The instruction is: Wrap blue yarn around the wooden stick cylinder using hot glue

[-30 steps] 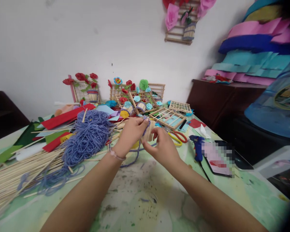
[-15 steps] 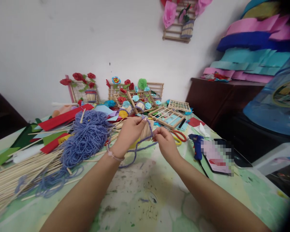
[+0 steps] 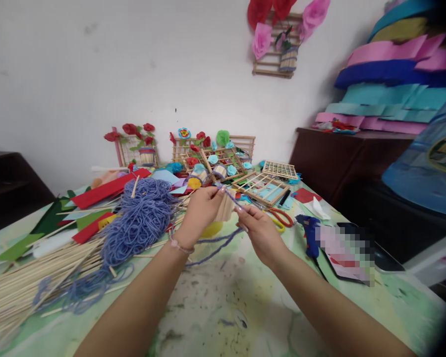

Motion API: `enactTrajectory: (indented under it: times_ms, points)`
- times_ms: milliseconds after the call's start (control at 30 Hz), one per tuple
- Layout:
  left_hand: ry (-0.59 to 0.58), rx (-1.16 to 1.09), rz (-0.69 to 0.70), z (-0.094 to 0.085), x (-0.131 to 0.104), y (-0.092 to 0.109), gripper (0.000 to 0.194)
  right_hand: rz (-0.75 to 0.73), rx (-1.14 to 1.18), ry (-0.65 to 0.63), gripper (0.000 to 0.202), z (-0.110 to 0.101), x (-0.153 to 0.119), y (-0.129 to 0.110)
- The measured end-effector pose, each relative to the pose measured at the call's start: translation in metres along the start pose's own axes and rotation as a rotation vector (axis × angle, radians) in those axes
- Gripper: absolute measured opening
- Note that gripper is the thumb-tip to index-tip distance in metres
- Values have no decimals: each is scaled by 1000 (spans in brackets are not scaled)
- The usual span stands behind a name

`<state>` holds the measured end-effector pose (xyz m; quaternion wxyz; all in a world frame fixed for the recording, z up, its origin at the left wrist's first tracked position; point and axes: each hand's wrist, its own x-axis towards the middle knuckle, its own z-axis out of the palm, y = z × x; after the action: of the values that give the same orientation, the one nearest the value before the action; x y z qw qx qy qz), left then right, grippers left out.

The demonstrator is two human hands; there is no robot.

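Observation:
My left hand (image 3: 203,206) is closed on a small piece made of pale wooden sticks (image 3: 225,208), its thumb pressed at the top edge where yarn crosses. A blue-purple strand of yarn (image 3: 232,195) runs from there to my right hand (image 3: 259,228), which pinches it between thumb and fingers. More of the strand loops below, between the two wrists. The far side of the stick piece is hidden by my left hand. To the left lies a big tangled heap of the same yarn (image 3: 143,215).
Loose sticks (image 3: 18,292) spread at the left. Red-handled scissors (image 3: 282,217), a blue glue gun (image 3: 309,235) and a partly blurred phone (image 3: 347,258) lie on the right. Stick frames (image 3: 262,187) and paper flowers crowd the back, by the wall. A water jug (image 3: 416,173) stands far right.
My right hand has drawn the yarn tighter, so the strand between my hands is straighter. The view has tilted up slightly and shifted left.

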<state>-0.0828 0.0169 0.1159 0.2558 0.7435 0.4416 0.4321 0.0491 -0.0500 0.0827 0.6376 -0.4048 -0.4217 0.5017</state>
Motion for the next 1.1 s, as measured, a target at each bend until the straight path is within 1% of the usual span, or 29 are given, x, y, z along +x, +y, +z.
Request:
enactTrajectory:
  times_ms: [100, 200, 267, 367, 433, 500, 667, 833, 1000, 1100]
  points:
    - [35, -6, -7, -6, 3, -4, 36, -62, -89, 23, 33, -9, 5, -4]
    - [40, -63, -2, -10, 5, -7, 34, -79, -178, 10, 39, -15, 8, -11]
    - [38, -102, 0, -12, 7, -8, 34, -93, -255, 16, 39, -18, 9, -15]
    - [26, -149, -7, -17, 8, -8, 33, -137, -324, 73, 34, -22, 11, -22]
    - [11, -183, -37, -20, 9, -8, 32, -142, -311, 120, 32, -25, 13, -26]
    - [-7, -231, -67, -24, 9, -6, 32, -135, -290, 142, 31, -27, 13, -29]
    - [-28, -386, -100, -30, 6, 1, 32, -135, -258, 116, 31, -28, 11, -35]
    - [-52, -546, -130, -38, 2, 9, 37, -163, -227, 95, 32, -25, 6, -41]
    - [-82, -622, -127, -44, -2, 15, 36, -218, -204, 84, 31, -24, 2, -46]
    - [-96, -672, -149, -47, -5, 18, 36, -235, -196, 77, 31, -24, 0, -48]
